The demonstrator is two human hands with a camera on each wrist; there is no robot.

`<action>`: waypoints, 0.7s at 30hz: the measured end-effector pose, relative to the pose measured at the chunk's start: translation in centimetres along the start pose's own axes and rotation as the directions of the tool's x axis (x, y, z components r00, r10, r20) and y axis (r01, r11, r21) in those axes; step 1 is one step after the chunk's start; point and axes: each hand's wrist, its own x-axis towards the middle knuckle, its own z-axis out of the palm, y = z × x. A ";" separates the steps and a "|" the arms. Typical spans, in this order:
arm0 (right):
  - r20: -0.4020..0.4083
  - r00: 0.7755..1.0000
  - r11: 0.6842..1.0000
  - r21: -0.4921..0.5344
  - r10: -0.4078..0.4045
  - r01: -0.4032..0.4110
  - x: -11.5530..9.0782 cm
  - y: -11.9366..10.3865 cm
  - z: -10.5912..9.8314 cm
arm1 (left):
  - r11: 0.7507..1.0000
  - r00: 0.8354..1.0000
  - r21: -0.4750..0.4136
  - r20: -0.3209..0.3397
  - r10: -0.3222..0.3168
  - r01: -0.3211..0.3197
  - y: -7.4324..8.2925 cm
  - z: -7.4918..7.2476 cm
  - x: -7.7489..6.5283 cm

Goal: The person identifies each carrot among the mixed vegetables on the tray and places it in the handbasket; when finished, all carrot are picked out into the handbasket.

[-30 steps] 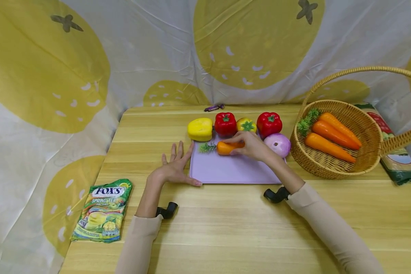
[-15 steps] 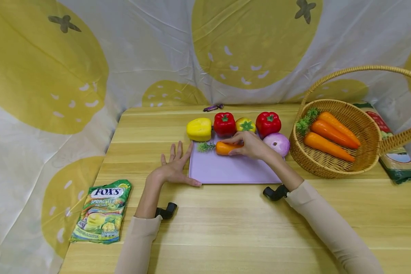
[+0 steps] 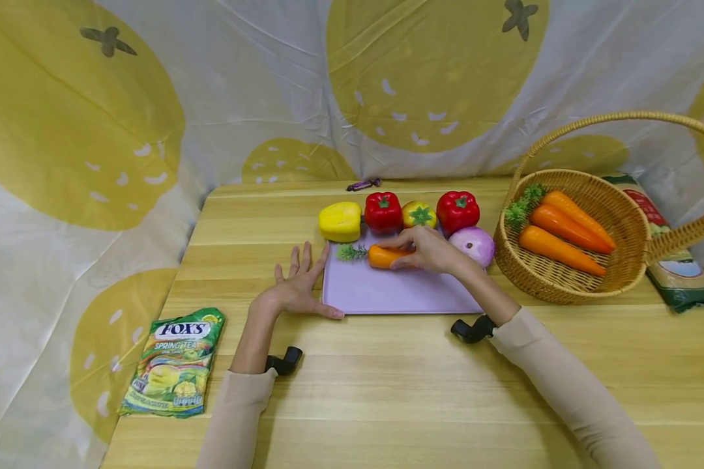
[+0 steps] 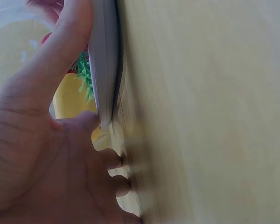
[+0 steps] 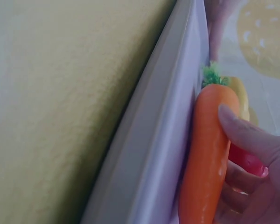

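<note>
My right hand grips an orange carrot between thumb and fingers, low over the lilac tray. The carrot's green leafy top points left; its tip is hidden behind the hand in the head view. My left hand is spread with straight fingers at the tray's left edge, thumb at the near corner and index fingertip farther up the side. Behind the carrot, a yellow bell pepper, two red bell peppers, a smaller yellow-red one with a green top and a purple onion line the tray's far side.
A wicker basket with a tall handle stands to the right, with several carrots inside. Behind it lies a green-and-tan packet. A green Fox's candy bag is at the left, and a purple-wrapped sweet at the back edge.
The carrot in my right hand has shifted very slightly toward me on the tray. My left hand keeps its place, and the whole head view drifts a little left.
</note>
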 end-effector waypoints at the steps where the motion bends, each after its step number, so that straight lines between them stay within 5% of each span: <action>1: -0.002 1.000 1.000 -0.004 -0.010 0.010 0.0 0.0 0.0 | 1.000 1.000 -0.002 -0.001 0.001 -0.001 0.0 0.0 0.0; 21: 0.011 0.999 0.998 0.050 -0.037 0.036 -2.0 -0.5 -2.0 | 0.999 1.000 -0.045 -0.008 0.014 -0.014 -0.6 0.3 0.3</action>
